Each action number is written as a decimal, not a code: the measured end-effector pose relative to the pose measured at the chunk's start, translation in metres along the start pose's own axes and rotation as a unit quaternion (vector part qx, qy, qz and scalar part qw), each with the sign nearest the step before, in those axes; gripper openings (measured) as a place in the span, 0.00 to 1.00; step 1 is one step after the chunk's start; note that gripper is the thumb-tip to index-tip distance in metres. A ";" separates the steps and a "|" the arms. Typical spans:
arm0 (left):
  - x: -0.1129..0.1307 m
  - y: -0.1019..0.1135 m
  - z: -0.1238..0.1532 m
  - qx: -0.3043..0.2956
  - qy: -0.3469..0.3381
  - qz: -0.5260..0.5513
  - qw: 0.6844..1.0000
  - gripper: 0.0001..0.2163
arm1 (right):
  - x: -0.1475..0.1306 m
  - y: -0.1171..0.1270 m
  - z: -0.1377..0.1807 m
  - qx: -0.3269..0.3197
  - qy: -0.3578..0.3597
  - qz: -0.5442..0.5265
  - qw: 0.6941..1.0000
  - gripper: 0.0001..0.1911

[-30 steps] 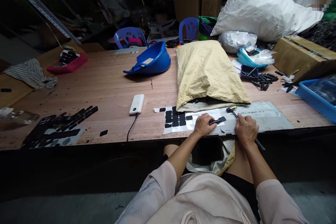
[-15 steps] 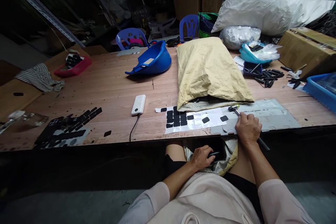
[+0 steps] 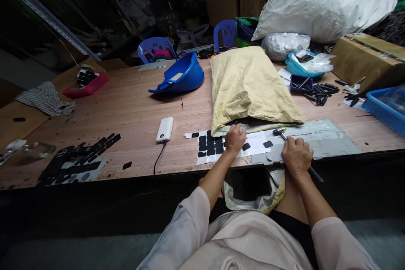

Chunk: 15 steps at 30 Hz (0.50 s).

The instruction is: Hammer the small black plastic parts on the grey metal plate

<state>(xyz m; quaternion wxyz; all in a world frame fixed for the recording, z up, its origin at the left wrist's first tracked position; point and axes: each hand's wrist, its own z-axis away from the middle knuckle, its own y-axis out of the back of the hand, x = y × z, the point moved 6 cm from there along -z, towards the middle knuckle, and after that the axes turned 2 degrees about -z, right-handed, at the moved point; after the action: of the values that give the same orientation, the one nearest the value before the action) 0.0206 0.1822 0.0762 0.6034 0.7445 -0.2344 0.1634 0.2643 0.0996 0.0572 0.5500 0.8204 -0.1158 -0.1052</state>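
Note:
My right hand (image 3: pixel 297 155) is wrapped round the dark handle of a small hammer (image 3: pixel 280 131), resting on the grey board (image 3: pixel 325 140) at the table's front edge. The hammer head has a yellowish end and lies just beyond my knuckles. My left hand (image 3: pixel 236 139) reaches over a white sheet (image 3: pixel 261 141) of black rounded stickers (image 3: pixel 210 145), at the mouth of a yellow woven sack (image 3: pixel 253 84). Its fingers look slightly apart and nothing shows in them. Below the edge, an open sack (image 3: pixel 248 187) with a dark inside sits on my lap.
A white power bank (image 3: pixel 165 129) with a cable lies left of the sheet. Behind it rests a tilted blue basin (image 3: pixel 183 75). Black strips (image 3: pixel 98 147) are at left. On the right are black handles (image 3: pixel 321 93), a cardboard box (image 3: pixel 370 61) and a blue tray (image 3: pixel 386 105).
My left hand has left the lap sack, where it held a dark slim piece, and has moved up to the yellow sack's mouth. My right hand stays on the hammer.

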 end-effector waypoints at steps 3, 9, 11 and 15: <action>-0.012 -0.002 -0.042 -0.012 0.057 -0.052 0.997 0.12 | 0.000 0.000 0.000 0.004 0.002 -0.003 1.000 0.17; -0.022 -0.009 -0.054 -0.034 0.096 -0.089 0.991 0.09 | -0.001 0.001 -0.001 0.000 0.000 0.001 1.000 0.17; -0.021 -0.005 -0.046 -0.037 0.090 -0.081 0.992 0.08 | -0.002 0.002 0.000 -0.001 -0.002 0.003 1.000 0.18; -0.013 0.000 -0.010 -0.039 0.028 -0.039 0.998 0.07 | -0.002 0.002 -0.001 -0.004 -0.006 -0.006 1.000 0.18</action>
<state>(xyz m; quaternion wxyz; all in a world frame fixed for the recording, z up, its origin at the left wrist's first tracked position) 0.0103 0.1939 0.0718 0.6445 0.7237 -0.1946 0.1516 0.2627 0.1002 0.0591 0.5523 0.8181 -0.1132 -0.1137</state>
